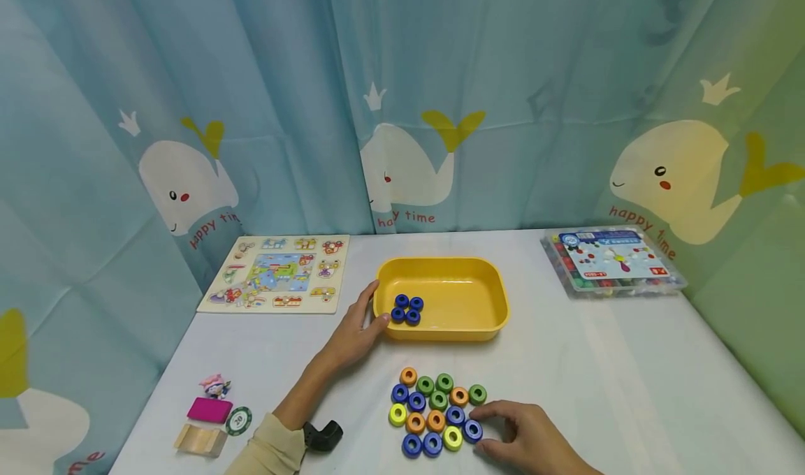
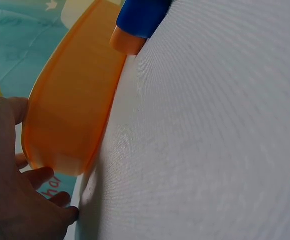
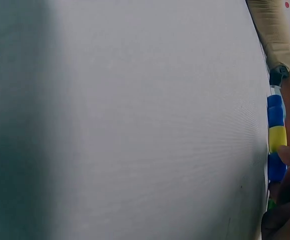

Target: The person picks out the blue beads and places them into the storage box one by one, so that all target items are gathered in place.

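Note:
In the head view a yellow tray [image 1: 462,335] holds several blue rings [image 1: 413,317] gathered at its left end. My left hand [image 1: 353,334] grips the tray's left end, thumb at the near corner and fingers along the side. The left wrist view shows this hand [image 2: 15,185] against the tray's wall [image 2: 67,110]. Nearer me lies a cluster of blue, green, orange and yellow rings. At its right edge, my right hand [image 1: 528,436] pinches a blue ring [image 1: 472,431] between thumb and forefinger. Only part of the right hand [image 3: 287,200] shows in the right wrist view.
A wooden picture board [image 1: 327,300] lies back left, a clear plastic case [image 1: 616,260] back right. Near left are a small figurine [image 1: 216,385], a magenta block [image 1: 209,410], a round green-and-white chip [image 1: 239,421] and a wooden piece [image 1: 200,440]. A curtain stands behind the white table.

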A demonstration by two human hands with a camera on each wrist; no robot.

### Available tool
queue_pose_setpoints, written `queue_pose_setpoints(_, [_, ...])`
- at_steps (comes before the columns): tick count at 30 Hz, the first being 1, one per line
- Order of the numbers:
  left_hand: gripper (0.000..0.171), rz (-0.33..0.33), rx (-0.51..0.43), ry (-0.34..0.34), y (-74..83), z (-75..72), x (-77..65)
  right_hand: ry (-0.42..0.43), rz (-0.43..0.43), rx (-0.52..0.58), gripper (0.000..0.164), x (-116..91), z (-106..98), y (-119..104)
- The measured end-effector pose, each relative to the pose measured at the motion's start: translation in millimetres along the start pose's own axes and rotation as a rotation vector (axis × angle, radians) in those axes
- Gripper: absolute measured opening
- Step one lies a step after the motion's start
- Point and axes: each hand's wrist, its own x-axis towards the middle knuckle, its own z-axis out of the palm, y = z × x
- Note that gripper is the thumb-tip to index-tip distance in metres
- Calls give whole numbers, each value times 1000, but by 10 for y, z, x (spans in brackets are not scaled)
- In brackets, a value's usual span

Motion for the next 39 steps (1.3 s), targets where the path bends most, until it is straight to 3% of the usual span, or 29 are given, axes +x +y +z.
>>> queue_pose_setpoints(7, [70, -1, -3, -4, -3, 3, -1, 29, -134, -30, 32, -3, 6, -9])
queue_pose_setpoints(11, [71, -11, 0, -5, -1, 2, -5, 31, -131, -51, 30, -12, -42, -60])
queue_pose_setpoints(16, [70, -20, 8, -8, 9, -2, -9, 29, -160, -91, 30, -23, -199, -235])
queue_pose_setpoints(22, [68, -29, -3, -9, 30, -5, -7, 87, -230, -131, 28, 81, -487, -547])
queue_pose_setpoints(26, [69, -22, 2, -7, 29, -5, -2, 123, -286, -114, 27, 323, -723, -702])
queue_pose_setpoints(31, [69, -23, -5, -10, 17, -3, -5, 131, -317, -75, 25, 774, -936, -719])
queue_pose_setpoints(36, [69, -18, -12, -9, 6, 1, -1, 79, -270, -18, 27, 1209, -962, -596])
queue_pose_setpoints(39, [70, -11, -10, -11, 5, -4, 3, 53, -264, -50, 27, 1413, -918, -517])
